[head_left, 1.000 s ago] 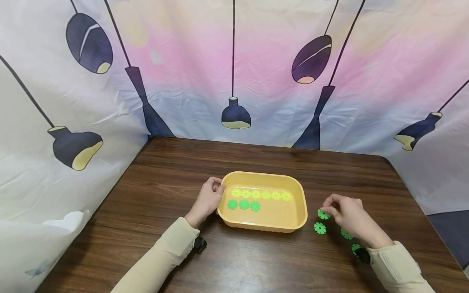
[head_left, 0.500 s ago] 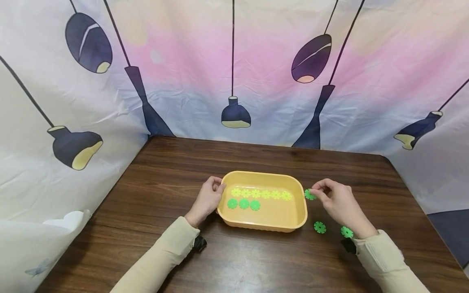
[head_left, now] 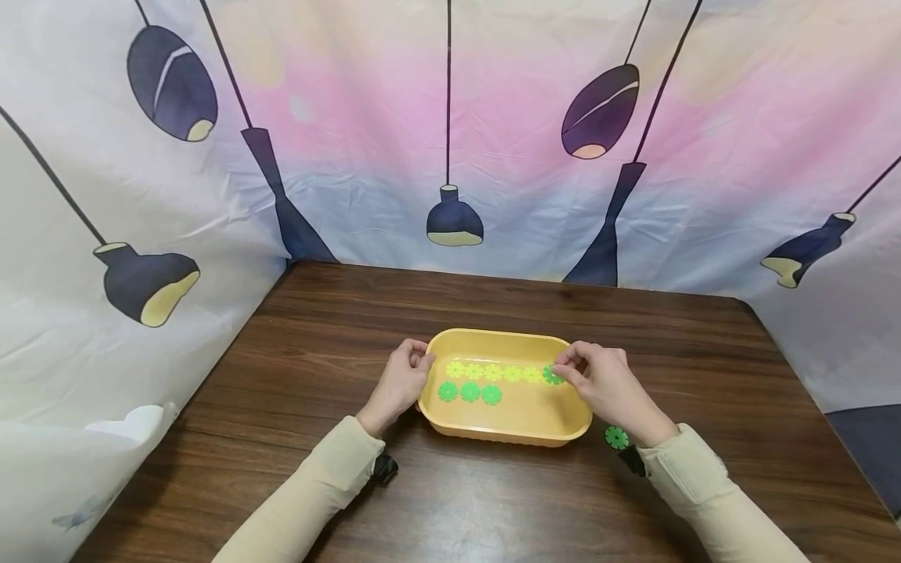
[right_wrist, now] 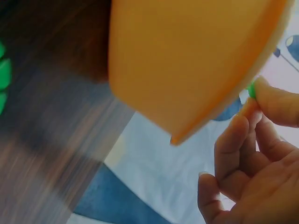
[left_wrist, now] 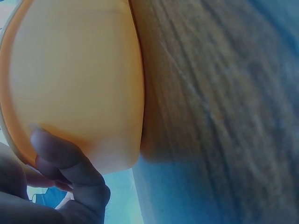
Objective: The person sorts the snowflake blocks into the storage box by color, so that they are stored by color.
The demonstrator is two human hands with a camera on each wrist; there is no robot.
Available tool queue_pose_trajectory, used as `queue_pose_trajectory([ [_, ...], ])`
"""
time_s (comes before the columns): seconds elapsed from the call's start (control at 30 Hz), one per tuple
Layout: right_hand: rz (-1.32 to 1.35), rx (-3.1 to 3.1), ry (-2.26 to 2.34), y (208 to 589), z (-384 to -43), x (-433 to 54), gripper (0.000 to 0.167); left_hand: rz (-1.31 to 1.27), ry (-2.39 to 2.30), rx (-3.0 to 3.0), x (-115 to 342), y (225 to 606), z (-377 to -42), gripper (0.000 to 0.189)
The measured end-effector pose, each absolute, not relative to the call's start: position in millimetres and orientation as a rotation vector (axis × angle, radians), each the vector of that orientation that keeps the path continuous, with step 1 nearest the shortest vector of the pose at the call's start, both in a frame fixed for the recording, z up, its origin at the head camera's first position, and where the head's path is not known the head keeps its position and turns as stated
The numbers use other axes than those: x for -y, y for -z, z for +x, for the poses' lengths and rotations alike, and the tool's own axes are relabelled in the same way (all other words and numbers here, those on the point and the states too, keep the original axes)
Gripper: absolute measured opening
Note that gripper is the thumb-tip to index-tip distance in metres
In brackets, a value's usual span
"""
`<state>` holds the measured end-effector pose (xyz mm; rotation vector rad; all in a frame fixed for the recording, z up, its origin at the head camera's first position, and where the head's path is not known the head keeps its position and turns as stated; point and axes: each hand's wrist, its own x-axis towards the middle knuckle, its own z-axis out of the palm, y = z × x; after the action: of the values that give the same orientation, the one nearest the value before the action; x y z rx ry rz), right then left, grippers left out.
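A shallow yellow plastic tub point(head_left: 507, 435) sits on the table. My left hand point(head_left: 401, 385) grips its left rim, the thumb pressed against the outer wall in the left wrist view. Between thumb and fingertips my right hand point(head_left: 608, 385) pinches a green notched disc point(head_left: 552, 376), held over the tub's right end; only a green edge of it shows in the right wrist view. Inside the tub lies a row of yellow notched discs point(head_left: 493, 373), its right end covered by the held disc. Three green discs point(head_left: 470, 392) form a shorter row in front.
Another green disc point(head_left: 616, 437) lies on the brown wooden table point(head_left: 338, 320), right of the tub and beside the right wrist. A printed cloth point(head_left: 380, 156) hangs behind the table and along its sides.
My right hand has picked the green disc up from the table and carried it left and away from me, over the tub's right rim. My left hand has stayed on the left rim.
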<state>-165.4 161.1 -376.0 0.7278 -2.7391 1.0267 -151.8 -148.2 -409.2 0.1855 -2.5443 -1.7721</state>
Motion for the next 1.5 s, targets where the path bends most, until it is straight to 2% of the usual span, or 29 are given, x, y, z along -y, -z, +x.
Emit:
queue_pose_trajectory([
  [0.47,0.911,2.748,-0.939,383.6,-170.7,-127.5,0.013,0.171,1.780,2.545,149.0,408.1,-152.4,0.021],
  [1.1,0.880,2.930,-0.638,395.9,-170.5,-105.0,0.014,0.184,1.795,2.536,146.8,406.4,-150.5,0.020],
  [1.5,0.877,2.904,-0.609,400.8,-173.2,-101.8,0.013,0.206,1.799,2.539,147.5,407.9,-150.9,0.020],
])
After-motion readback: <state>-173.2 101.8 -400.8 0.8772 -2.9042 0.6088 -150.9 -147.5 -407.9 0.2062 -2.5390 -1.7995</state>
